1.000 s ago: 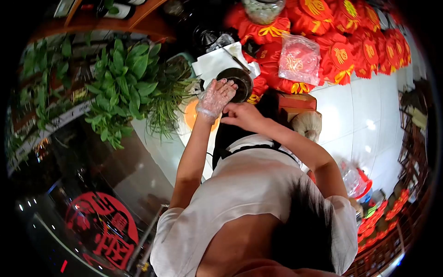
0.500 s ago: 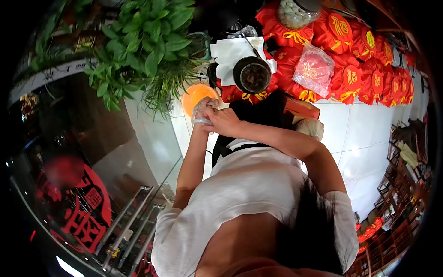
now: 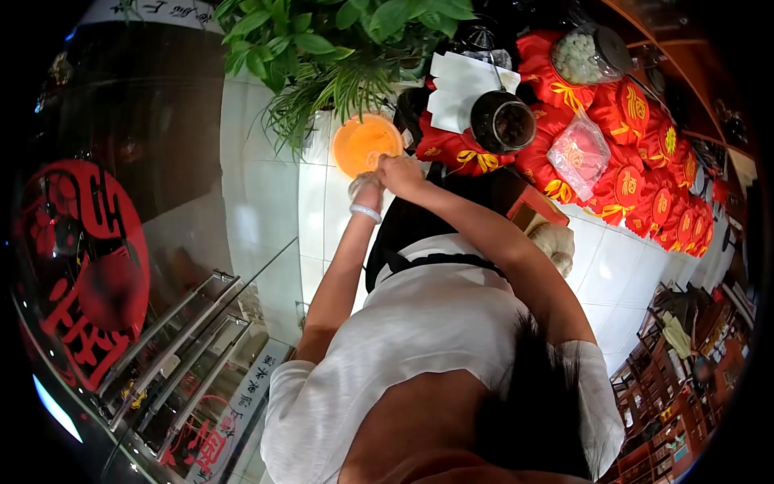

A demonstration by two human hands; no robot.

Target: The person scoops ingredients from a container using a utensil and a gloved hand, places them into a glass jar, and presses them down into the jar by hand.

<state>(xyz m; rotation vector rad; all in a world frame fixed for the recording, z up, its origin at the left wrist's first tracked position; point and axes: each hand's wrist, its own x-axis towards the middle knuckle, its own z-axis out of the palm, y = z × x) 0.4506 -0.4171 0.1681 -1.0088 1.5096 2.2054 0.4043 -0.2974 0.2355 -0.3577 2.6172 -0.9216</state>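
Observation:
My left hand [image 3: 367, 187], with a pale bangle [image 3: 365, 213] at its wrist, is held at the near edge of an orange basin [image 3: 366, 139]. A thin clear plastic glove [image 3: 372, 160] shows around its fingers and over the basin. Closed fingers of my right hand [image 3: 400, 173] pinch the glove right beside the left hand. The left fingers are mostly hidden by the plastic and the right hand, so their pose is unclear.
Several jars in red cloth [image 3: 626, 187] line the right side. A dark pot [image 3: 503, 122] and white card [image 3: 456, 90] stand ahead. Green plants [image 3: 339, 32] hang ahead left. A glass door with metal handles [image 3: 173, 347] is on the left.
My right hand has moved from the left wrist to the left fingers, drawing the glove forward. The bangle now shows on a bare wrist. The camera view has shifted.

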